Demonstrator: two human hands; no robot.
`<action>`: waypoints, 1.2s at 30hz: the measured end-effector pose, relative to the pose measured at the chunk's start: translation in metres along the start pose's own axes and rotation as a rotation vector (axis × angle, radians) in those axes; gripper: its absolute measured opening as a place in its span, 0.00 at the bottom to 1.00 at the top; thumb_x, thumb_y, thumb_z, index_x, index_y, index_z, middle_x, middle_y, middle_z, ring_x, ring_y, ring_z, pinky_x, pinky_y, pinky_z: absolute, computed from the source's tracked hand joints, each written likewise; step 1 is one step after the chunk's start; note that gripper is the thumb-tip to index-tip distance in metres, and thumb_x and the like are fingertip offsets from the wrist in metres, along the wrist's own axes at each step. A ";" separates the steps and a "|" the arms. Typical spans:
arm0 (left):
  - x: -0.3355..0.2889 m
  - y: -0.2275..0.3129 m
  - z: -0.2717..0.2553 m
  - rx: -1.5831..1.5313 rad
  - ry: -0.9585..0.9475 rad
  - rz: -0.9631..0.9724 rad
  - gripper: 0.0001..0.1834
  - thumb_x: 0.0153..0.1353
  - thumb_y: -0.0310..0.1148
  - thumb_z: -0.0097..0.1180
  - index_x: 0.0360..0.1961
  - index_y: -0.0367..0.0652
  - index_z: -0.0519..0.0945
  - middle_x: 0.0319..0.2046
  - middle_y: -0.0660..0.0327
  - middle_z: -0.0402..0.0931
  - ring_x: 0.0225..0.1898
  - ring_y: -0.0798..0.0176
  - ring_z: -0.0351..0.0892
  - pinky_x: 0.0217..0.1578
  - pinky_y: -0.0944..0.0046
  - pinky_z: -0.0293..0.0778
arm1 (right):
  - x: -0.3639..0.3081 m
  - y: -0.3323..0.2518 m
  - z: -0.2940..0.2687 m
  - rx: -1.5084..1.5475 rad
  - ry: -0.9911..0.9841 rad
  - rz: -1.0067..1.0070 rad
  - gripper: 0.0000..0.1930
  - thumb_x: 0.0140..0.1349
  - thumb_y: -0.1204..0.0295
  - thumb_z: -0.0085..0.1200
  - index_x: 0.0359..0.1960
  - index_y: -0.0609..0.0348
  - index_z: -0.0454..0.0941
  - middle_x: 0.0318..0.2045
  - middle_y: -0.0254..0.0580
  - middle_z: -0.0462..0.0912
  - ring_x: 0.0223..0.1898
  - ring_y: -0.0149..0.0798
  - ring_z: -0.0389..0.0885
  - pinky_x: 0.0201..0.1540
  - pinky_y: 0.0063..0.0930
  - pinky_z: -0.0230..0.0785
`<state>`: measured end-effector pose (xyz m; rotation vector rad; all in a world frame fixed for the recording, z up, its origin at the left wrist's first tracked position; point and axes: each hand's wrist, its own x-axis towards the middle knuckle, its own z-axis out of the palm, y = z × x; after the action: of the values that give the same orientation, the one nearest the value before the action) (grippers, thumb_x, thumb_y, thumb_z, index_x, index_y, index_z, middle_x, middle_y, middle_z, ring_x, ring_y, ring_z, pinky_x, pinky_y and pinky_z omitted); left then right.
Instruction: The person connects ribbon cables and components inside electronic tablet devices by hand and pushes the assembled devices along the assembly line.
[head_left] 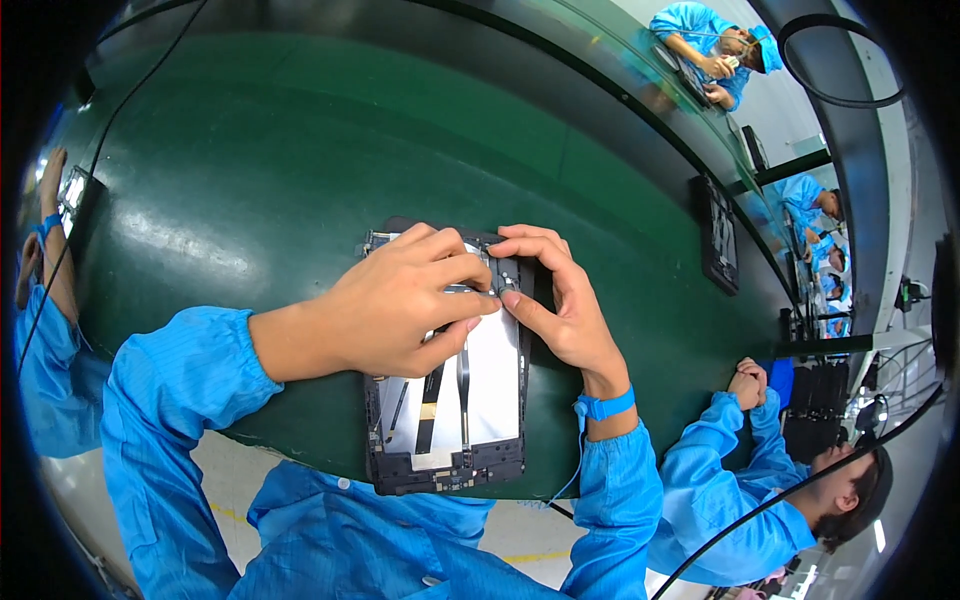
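An opened tablet (495, 390) lies on the green table in front of me, its bare inside facing up: a dark frame, a pale silvery middle, dark flat ribbon cables and small circuit parts along both ends. Over its upper half bends my left hand (410, 300), fingers curled and fingertips pressed together near the upper right of the inside. What those fingertips pinch, if anything, is hidden. My right hand (565, 305) curves around the tablet's upper right corner, thumb on the inside near the left fingertips and index finger at the top edge. The hands cover much of the tablet's upper part.
A blue wrist strap (607, 404) with a cord circles my right wrist. Another dark device (716, 235) lies at the right by the table's far rail. One person (760, 480) sits at the right with hands together; another person's arm (60, 270) reaches in at the left.
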<state>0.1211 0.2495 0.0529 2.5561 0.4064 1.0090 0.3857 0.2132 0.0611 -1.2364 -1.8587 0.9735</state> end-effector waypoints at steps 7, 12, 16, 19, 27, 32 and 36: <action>0.001 0.006 0.000 0.103 -0.081 0.022 0.19 0.58 0.29 0.69 0.52 0.41 0.92 0.52 0.54 0.85 0.54 0.50 0.81 0.55 0.49 0.75 | -0.001 0.002 0.001 -0.009 0.037 0.012 0.22 0.60 0.77 0.68 0.57 0.51 0.87 0.67 0.44 0.81 0.70 0.48 0.75 0.75 0.45 0.65; 0.002 0.007 0.002 0.169 -0.117 0.066 0.21 0.56 0.29 0.69 0.53 0.38 0.91 0.55 0.52 0.85 0.55 0.49 0.81 0.57 0.49 0.76 | 0.002 0.003 0.005 0.090 0.117 0.051 0.20 0.60 0.79 0.73 0.55 0.55 0.88 0.64 0.44 0.85 0.66 0.44 0.81 0.71 0.40 0.70; 0.003 0.007 0.001 0.162 -0.119 0.072 0.22 0.54 0.29 0.69 0.53 0.37 0.90 0.57 0.51 0.84 0.55 0.48 0.81 0.58 0.48 0.76 | 0.002 0.002 0.007 0.145 0.158 0.093 0.19 0.61 0.78 0.75 0.54 0.57 0.87 0.64 0.44 0.87 0.65 0.42 0.83 0.71 0.38 0.72; -0.001 0.005 0.004 0.128 -0.100 0.043 0.22 0.55 0.28 0.69 0.53 0.38 0.90 0.57 0.51 0.85 0.56 0.48 0.81 0.59 0.48 0.76 | 0.001 0.003 0.006 0.102 0.127 0.060 0.20 0.65 0.78 0.73 0.58 0.62 0.85 0.66 0.49 0.85 0.67 0.40 0.81 0.74 0.38 0.69; -0.002 0.004 0.004 0.111 -0.067 0.011 0.20 0.57 0.28 0.69 0.52 0.42 0.92 0.54 0.51 0.87 0.56 0.48 0.82 0.61 0.45 0.76 | -0.001 0.006 0.005 0.153 0.110 0.003 0.23 0.60 0.79 0.71 0.58 0.57 0.86 0.66 0.46 0.84 0.69 0.45 0.79 0.75 0.41 0.67; 0.000 0.006 0.003 0.131 -0.074 0.008 0.19 0.58 0.28 0.69 0.52 0.42 0.92 0.53 0.52 0.87 0.55 0.49 0.82 0.62 0.45 0.75 | -0.002 0.004 0.003 0.132 0.084 0.006 0.24 0.59 0.80 0.70 0.59 0.56 0.86 0.68 0.46 0.82 0.70 0.46 0.77 0.77 0.42 0.65; -0.001 0.007 0.005 0.146 -0.071 0.005 0.19 0.58 0.29 0.69 0.52 0.43 0.92 0.53 0.52 0.87 0.55 0.49 0.81 0.62 0.45 0.75 | -0.002 0.003 0.002 0.117 0.071 0.014 0.24 0.59 0.80 0.69 0.59 0.56 0.86 0.68 0.46 0.82 0.70 0.46 0.77 0.77 0.43 0.65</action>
<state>0.1249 0.2418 0.0526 2.7153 0.4701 0.9182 0.3863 0.2115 0.0575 -1.2002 -1.7161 1.0179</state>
